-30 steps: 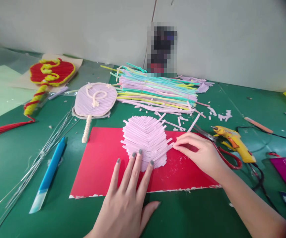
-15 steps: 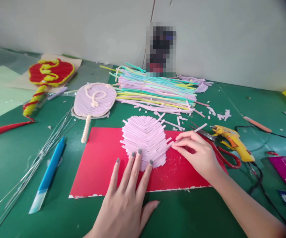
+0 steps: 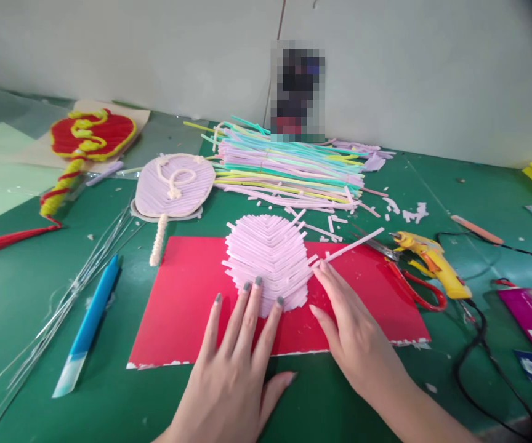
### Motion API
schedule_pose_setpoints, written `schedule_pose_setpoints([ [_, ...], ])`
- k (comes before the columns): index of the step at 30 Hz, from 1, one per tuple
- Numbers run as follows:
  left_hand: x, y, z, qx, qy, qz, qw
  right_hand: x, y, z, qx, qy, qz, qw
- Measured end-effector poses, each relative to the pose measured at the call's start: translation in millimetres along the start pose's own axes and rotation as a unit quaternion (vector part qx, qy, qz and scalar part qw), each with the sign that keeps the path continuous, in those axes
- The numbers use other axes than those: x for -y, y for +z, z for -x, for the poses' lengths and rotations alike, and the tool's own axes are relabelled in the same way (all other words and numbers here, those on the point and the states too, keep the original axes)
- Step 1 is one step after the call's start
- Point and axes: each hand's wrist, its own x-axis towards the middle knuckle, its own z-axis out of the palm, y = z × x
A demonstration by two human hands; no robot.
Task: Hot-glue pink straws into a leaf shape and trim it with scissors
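Observation:
A pale pink oval of pipe cleaners [image 3: 268, 252], laid slantwise from a central line, rests on a red sheet [image 3: 192, 277]. My left hand [image 3: 231, 363] lies flat with fingers spread, its fingertips on the oval's lower part. One long pink pipe cleaner [image 3: 358, 243] sticks out past the oval's right edge towards the upper right. Against that edge, the fingertips of my right hand [image 3: 356, 326] touch the strip near its inner end; the thumb stands apart on the red sheet. Its fingers are stretched out rather than wrapped round anything.
Behind lie bundled coloured pipe cleaners [image 3: 289, 166], a lilac fan [image 3: 173, 184] and a red-yellow fan [image 3: 93, 135]. Red-handled scissors [image 3: 416, 289], a yellow glue gun [image 3: 435, 261] and its cable are at right. Wires [image 3: 63, 301] and a blue pen-like tool [image 3: 91, 317] lie left.
My right hand has gone from a pinch on the strip to stretched fingers touching it, lower and a little left. More of the strip now shows. My left hand has stayed put.

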Motion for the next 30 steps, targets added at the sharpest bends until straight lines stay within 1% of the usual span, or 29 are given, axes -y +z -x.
schedule_pose_setpoints([
  [4, -0.5, -1.1, 0.8, 0.000, -0.002, -0.002, 1.000, 3.0, 4.4, 4.2, 0.048, 0.001, 0.007, 0.999],
  [6, -0.4, -1.1, 0.5, -0.002, -0.001, -0.002, 1.000, 2.6, 4.3, 5.0, 0.060, -0.007, 0.014, 0.998],
  [11, 0.6, 0.1, -1.1, 0.000, 0.000, -0.001, 1.000, 1.0, 3.6, 6.3, 0.072, -0.015, 0.015, 0.997],
  [16, 0.6, -0.1, -0.8, -0.004, 0.000, 0.000, 1.000, 0.9, 5.2, 5.1, 0.087, -0.015, 0.044, 0.995],
  [24, -0.1, 0.2, -0.4, -0.008, -0.001, 0.000, 1.000, 4.9, -0.1, 2.4, 0.068, -0.004, 0.071, 0.995],
  [30, -0.3, -0.3, -1.3, -0.010, -0.001, 0.001, 1.000, 2.7, 1.6, 1.9, 0.098, -0.015, 0.058, 0.993],
])
